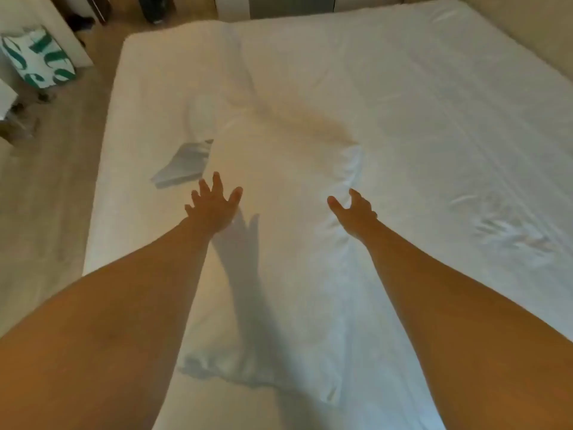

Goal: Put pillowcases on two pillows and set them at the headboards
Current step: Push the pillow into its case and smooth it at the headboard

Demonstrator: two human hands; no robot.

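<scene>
Head view is showing two bare forearms reaching forward from the near edge of the bed point(434, 88), both hands hanging over a white pillow point(279, 259). Nearest the camera, the pillow's near end is lying close to the bed's near edge, with a loose flap of pillowcase point(322, 389) bunching at its near right corner. From there the pillow's long axis is running away from the camera, roughly parallel to the bed's left edge, and its far end is pointing toward the far left corner of the mattress.

Over the middle of the pillow, the left hand point(214, 206) is hovering palm down with fingers spread wide, gripping nothing and casting a shadow onto the fabric beneath it. The right hand point(353, 209) is hovering above the pillow's right side, fingers loosely curled and parted, also holding nothing; whether its fingertips are touching the wrinkled cloth just beyond them cannot be told.

Beyond the hands, more white bedding point(217, 97) is lying in a mound toward the far left corner; it is too blurred to tell what it is. A green-and-white bag point(37, 57) is standing on the floor point(46, 212) past the bed's left edge.
</scene>
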